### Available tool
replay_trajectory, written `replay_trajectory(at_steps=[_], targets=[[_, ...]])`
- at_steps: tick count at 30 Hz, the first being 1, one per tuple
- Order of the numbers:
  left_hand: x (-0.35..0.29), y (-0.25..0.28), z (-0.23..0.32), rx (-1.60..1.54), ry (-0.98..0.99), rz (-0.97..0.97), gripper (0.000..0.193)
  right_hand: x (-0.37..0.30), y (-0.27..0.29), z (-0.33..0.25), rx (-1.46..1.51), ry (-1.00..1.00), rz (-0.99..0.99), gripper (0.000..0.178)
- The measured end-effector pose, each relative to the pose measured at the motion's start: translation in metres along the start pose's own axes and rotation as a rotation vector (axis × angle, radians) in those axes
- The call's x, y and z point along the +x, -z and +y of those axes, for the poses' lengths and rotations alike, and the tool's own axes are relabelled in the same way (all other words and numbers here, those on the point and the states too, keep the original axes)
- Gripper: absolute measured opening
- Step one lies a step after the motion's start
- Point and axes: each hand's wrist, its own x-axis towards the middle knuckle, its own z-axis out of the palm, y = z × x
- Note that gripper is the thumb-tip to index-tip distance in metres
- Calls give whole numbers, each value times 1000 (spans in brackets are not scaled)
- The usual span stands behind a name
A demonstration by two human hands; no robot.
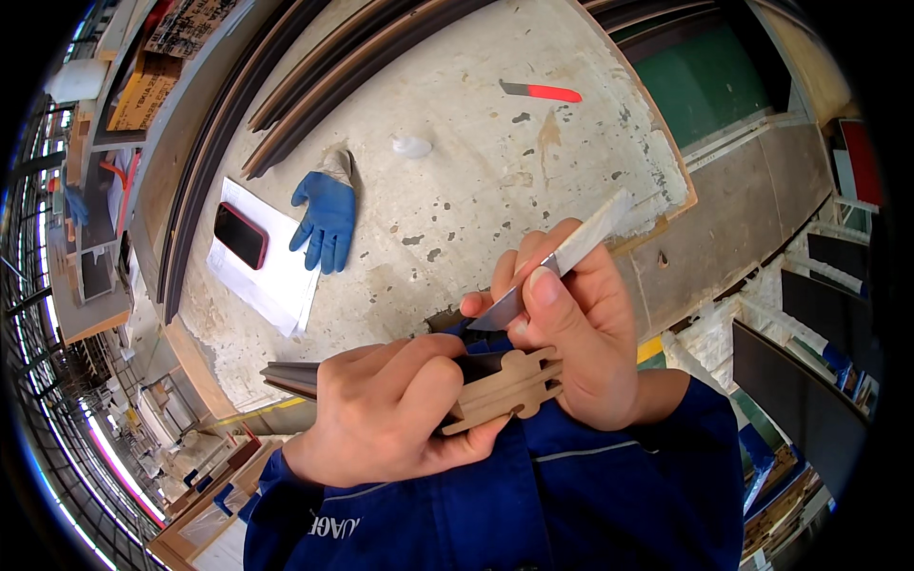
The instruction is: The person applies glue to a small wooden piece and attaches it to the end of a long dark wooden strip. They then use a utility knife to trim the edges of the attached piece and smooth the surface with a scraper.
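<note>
My left hand (386, 404) is wrapped round a dark-faced wooden moulding (505, 388), close to my body. The moulding's cut end, pale brown with a notched, knobbed profile, points right; a length of it sticks out left beyond my knuckles. In my right hand (592, 338) is a knife (510, 306) with a slanted metal blade and a handle wrapped in something whitish. Thumb and fingers pinch it where blade meets handle. The blade points down and left, just above the moulding's end; whether it touches I cannot tell.
On the worn pale tabletop (457, 200) lie a blue work glove (328, 214), a phone (240, 236) on white papers (271, 300), a small white lump (412, 147) and a red-handled tool (541, 91). Long dark mouldings (333, 90) line the far left. Dark panels on racks (800, 381) stand right.
</note>
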Motion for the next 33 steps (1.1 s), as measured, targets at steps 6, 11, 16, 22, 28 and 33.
replay_trajectory(at_steps=[6,11,16,22,28,33], targets=[[2,1,1,-9,7,-16,37,0,1,0,-3,-7,4,10],[3,0,0,-14,6,-15,37,-1,1,0,-32,-4,3,12],[4,4,3,6,11,-55,37,-1,-2,-3,-51,-13,14,15],[5,7,6,42,13,-89,40,-1,-3,-3,-66,-8,7,16],[8,9,10,81,11,-124,40,-2,-2,-4,-57,-7,8,15],[11,13,15,159,13,-177,37,-1,-1,-3,-60,-7,10,14]])
